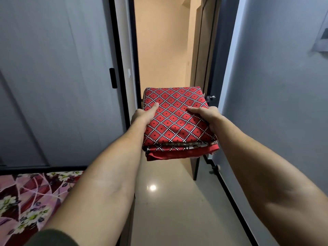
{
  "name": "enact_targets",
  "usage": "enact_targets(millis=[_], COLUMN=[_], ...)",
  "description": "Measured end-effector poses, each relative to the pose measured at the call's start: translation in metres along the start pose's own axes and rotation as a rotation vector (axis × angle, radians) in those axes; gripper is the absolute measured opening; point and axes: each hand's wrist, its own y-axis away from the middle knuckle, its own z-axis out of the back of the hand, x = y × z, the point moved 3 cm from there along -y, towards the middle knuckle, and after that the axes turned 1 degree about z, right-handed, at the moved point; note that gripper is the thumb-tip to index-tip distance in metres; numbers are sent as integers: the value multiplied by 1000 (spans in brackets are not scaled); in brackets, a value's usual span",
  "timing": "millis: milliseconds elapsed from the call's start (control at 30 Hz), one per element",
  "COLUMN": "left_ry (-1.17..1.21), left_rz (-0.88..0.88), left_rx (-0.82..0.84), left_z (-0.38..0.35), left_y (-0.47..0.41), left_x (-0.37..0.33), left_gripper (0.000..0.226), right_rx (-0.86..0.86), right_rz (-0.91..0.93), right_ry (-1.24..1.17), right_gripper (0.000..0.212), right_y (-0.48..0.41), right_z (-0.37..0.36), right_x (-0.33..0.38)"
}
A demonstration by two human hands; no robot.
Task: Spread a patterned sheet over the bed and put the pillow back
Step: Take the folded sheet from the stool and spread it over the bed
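Observation:
A folded sheet [175, 119], red with a white-dotted diamond pattern, is held out in front of me at chest height. My left hand [143, 114] grips its left edge, thumb on top. My right hand [205, 115] grips the right edge, thumb on top and fingers hidden beneath. The bed [30, 197], covered in a pink and maroon floral cloth, shows at the lower left. No pillow is in view.
An open doorway [163, 50] lies straight ahead, leading to a lit beige corridor. Grey sliding wardrobe doors [58, 77] stand on the left, a grey wall [275, 95] on the right. A glossy tiled floor [168, 201] runs between the bed and the wall.

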Motion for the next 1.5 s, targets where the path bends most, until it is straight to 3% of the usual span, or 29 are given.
enact_targets(millis=[200,367,767,967,1100,1200,1333,1500], left_ry=[-21,-21,16,27,33,43,58,66], left_rz=[26,39,90,114,115,118,150,178], left_rx=[-90,-147,-315,-404,-466,-523,-569,-657], left_z=[23,44,122,174,209,235,267,301], left_y=[-18,-43,-142,-179,-191,-196,-200,-194], left_x=[6,12,26,34,36,40,52,63], left_gripper=[92,94,101,96,87,82,84,79], right_rx=[80,142,327,411,463,514,580,677], right_rz=[-5,10,20,59,70,78,86,84], right_ry=[4,12,46,57,53,47,71,61], right_gripper=[80,64,67,63,85,69,74,60], right_y=[-28,-56,-144,-175,-189,-190,-193,-195], right_z=[-32,-65,-190,-261,-307,-339,-380,-431], right_x=[2,10,38,55,64,69,71,75])
